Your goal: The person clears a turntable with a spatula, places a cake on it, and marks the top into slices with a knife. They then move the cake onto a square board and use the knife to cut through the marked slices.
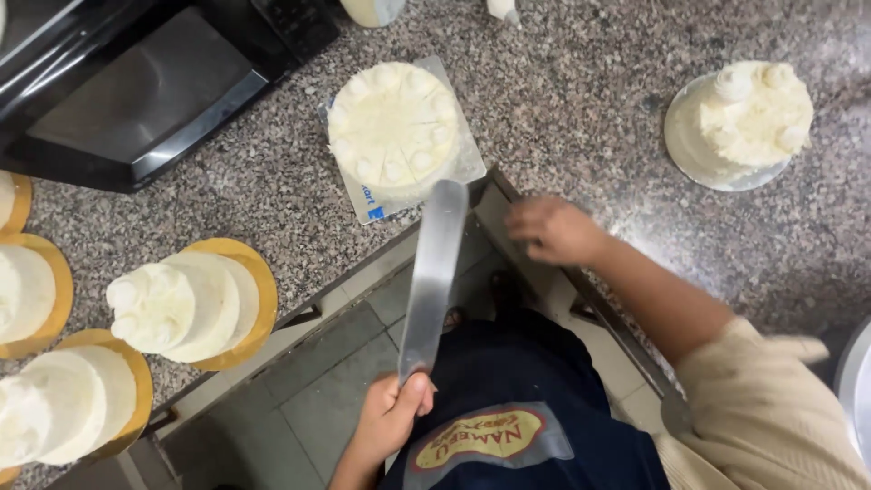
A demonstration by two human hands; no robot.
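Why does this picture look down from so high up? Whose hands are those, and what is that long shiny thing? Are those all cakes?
The camera sits on a person's head, so you see what they see when looking down. Both hands are theirs. The left hand holds a long flat metal spatula by its handle, with the tip pointing at a round white cake on a square board. The right hand rests at the edge of the speckled stone counter and holds nothing. Yes, more white cakes sit around: one on a silver board at the right, and several on gold boards at the left. The black box in the corner looks like an oven.
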